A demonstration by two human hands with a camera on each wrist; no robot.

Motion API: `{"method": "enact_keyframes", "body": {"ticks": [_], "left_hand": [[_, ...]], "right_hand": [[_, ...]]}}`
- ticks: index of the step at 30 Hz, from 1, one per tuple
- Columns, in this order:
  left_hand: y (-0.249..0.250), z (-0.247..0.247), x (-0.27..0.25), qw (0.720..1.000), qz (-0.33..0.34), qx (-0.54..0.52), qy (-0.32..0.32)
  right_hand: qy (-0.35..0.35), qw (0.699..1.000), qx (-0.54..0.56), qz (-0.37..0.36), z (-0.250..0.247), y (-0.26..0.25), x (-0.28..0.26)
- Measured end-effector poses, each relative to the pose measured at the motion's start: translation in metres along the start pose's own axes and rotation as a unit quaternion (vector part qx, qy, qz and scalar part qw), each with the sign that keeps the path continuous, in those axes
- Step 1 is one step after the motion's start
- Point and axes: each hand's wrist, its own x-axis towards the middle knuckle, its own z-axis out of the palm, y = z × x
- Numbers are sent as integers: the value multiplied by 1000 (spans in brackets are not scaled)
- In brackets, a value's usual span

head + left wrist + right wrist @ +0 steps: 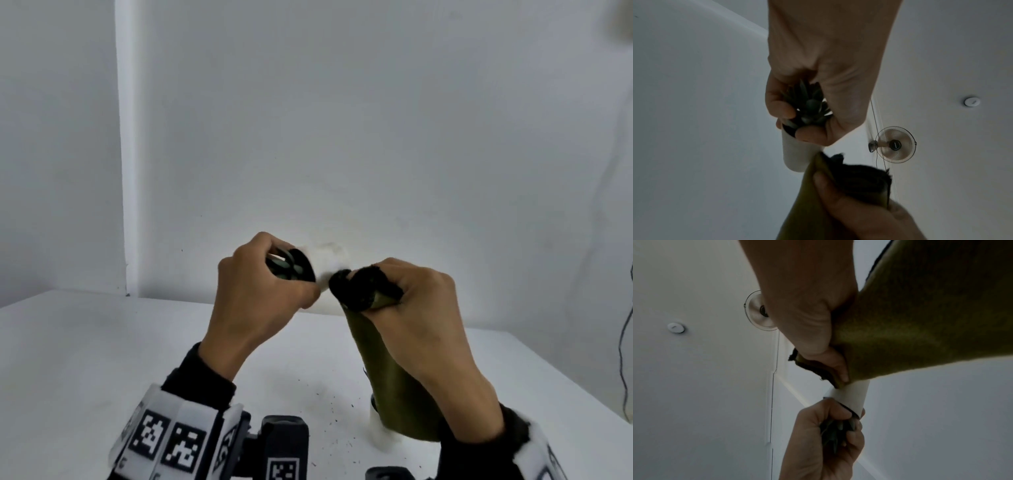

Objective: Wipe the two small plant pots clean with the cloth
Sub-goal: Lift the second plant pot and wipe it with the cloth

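My left hand [260, 294] holds a small white plant pot [323, 263] in the air above the table, tipped on its side, fingers curled round its rim and the dark green succulent [810, 107]. The pot [797, 155] points away from me. My right hand [411, 308] grips an olive-green cloth [394, 377] with a dark fuzzy edge, bunched at the fingertips and touching the pot's [851, 395] far end. The cloth [920, 321] hangs down from the hand. A second white pot [486, 435] stands on the table, mostly hidden behind the hanging cloth.
The white table [102, 342] has dark soil crumbs [329, 404] scattered near its front. A white wall stands close behind. A black cable [625, 325] hangs at the right edge. A wall fan [895, 144] shows in the wrist views.
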Motion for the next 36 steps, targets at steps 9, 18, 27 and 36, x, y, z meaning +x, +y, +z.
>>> {"method": "enact_keyframes", "body": {"ticks": [9, 18, 27, 36], "left_hand": [[8, -8, -3, 992, 12, 59, -107], [13, -7, -8, 995, 44, 30, -85], [5, 3, -5, 997, -11, 11, -72], [10, 4, -8, 994, -29, -20, -106]], "right_hand": [[149, 984, 88, 31, -6, -8, 1], [81, 991, 12, -106, -2, -2, 0], [-69, 997, 42, 8, -22, -6, 2], [73, 993, 90, 35, -18, -2, 1]]}}
